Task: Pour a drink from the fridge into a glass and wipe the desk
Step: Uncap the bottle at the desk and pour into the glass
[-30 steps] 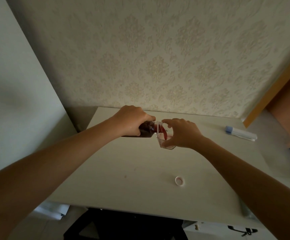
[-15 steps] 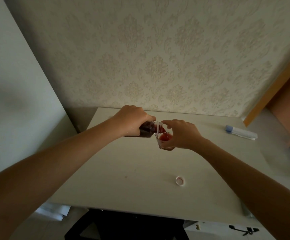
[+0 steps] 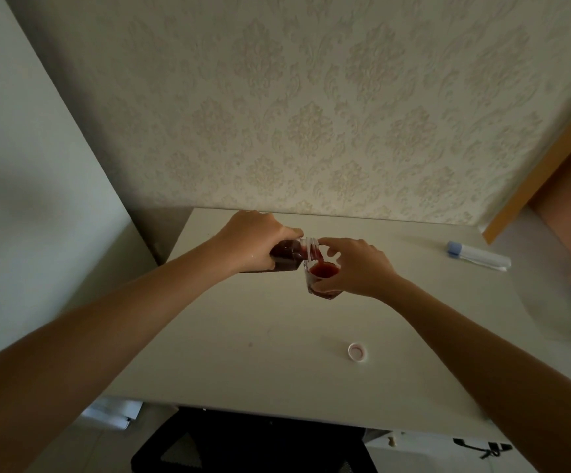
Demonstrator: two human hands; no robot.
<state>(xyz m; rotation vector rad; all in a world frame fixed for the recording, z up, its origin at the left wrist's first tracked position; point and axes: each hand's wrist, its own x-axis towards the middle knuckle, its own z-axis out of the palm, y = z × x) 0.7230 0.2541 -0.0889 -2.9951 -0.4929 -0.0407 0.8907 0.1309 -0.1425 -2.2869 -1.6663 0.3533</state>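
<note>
My left hand [image 3: 255, 240] grips a bottle of dark red drink [image 3: 289, 257], tipped on its side with its neck over a small clear glass [image 3: 323, 279]. My right hand [image 3: 355, 266] holds that glass from the right, thumb and fingers curled round it. Red liquid fills much of the glass. The glass stands on the white desk [image 3: 260, 336], near its far middle. The bottle's body is mostly hidden under my left hand.
A white bottle cap [image 3: 357, 351] lies on the desk nearer me, to the right. A white pack with a blue end [image 3: 478, 257] lies at the desk's far right. A wooden door frame [image 3: 550, 158] stands right; a black chair [image 3: 253, 442] sits below the front edge.
The red liquid in the glass has risen. Both hands have stayed almost in place, the bottle still tipped over the glass.
</note>
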